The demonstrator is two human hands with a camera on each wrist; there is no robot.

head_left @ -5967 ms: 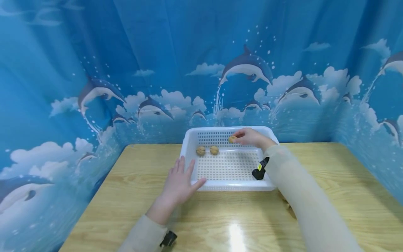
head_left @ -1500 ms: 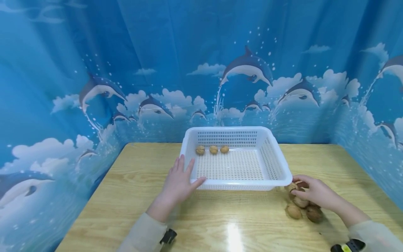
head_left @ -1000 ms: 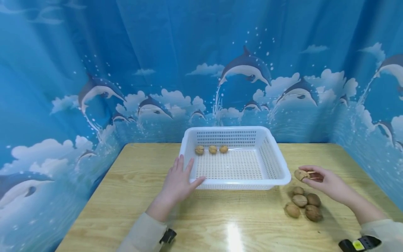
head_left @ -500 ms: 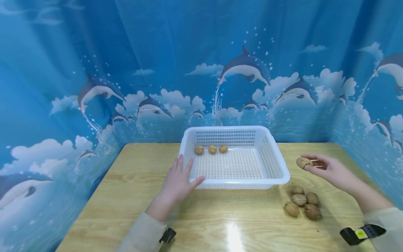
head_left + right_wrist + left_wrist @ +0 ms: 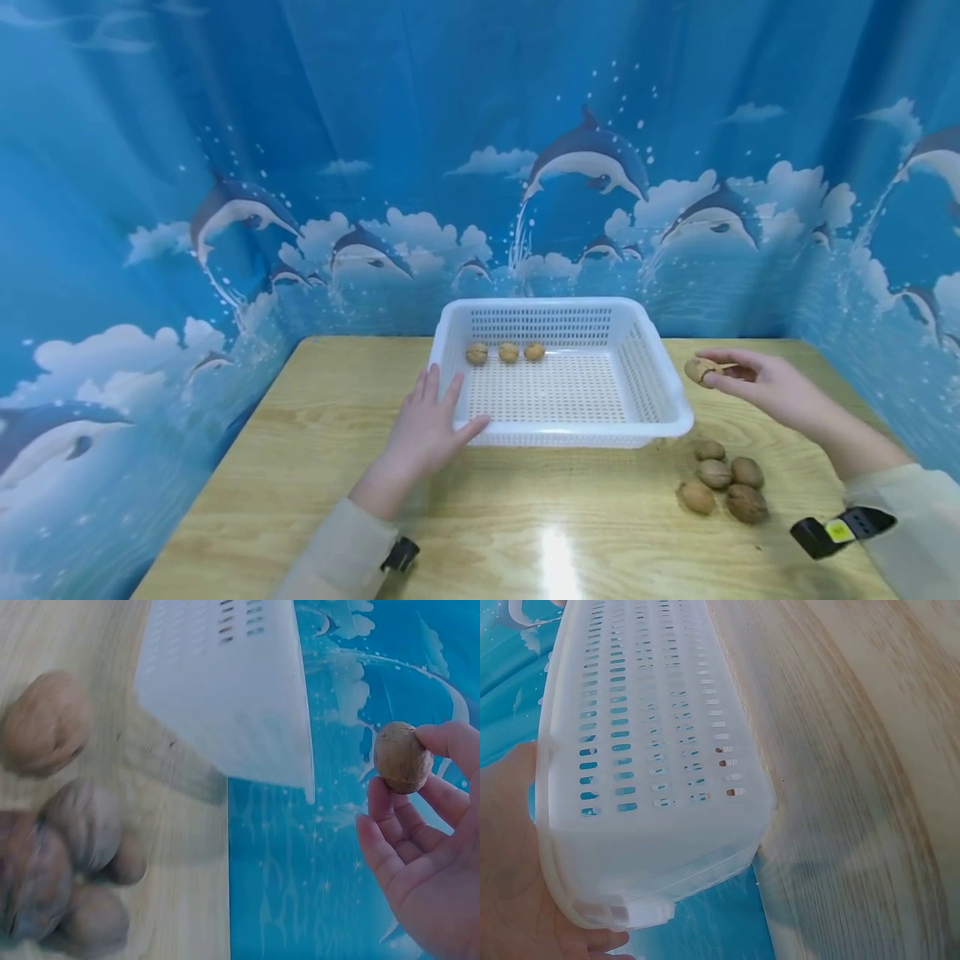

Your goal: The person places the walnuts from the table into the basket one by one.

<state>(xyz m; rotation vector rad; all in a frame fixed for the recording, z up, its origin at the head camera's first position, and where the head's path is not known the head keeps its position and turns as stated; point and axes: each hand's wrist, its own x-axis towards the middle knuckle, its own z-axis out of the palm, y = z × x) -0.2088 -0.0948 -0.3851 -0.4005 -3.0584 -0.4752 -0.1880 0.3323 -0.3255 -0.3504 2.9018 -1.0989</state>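
Observation:
My right hand [image 5: 772, 387] pinches a walnut [image 5: 702, 370] between thumb and fingertips, raised off the table just right of the white plastic basket [image 5: 562, 430]. In the right wrist view the same walnut [image 5: 403, 757] sits at the fingertips, apart from the basket wall. My left hand [image 5: 423, 433] rests on the basket's front left corner, fingers spread and straight over the rim. Inside the basket, three walnuts [image 5: 508, 352] stand in a row along the back, starting from the left. Several more walnuts [image 5: 714, 474] lie in a cluster on the table below my right hand.
The wooden table [image 5: 315, 442] carries the basket near its far edge. Behind it and at both sides hangs a blue curtain [image 5: 450, 125] printed with dolphins. Each wrist wears a black camera strap [image 5: 843, 530].
A third walnut has joined the row in the basket. My right hand has lifted another walnut from the cluster, up and then slightly left toward the basket. My left hand stays put.

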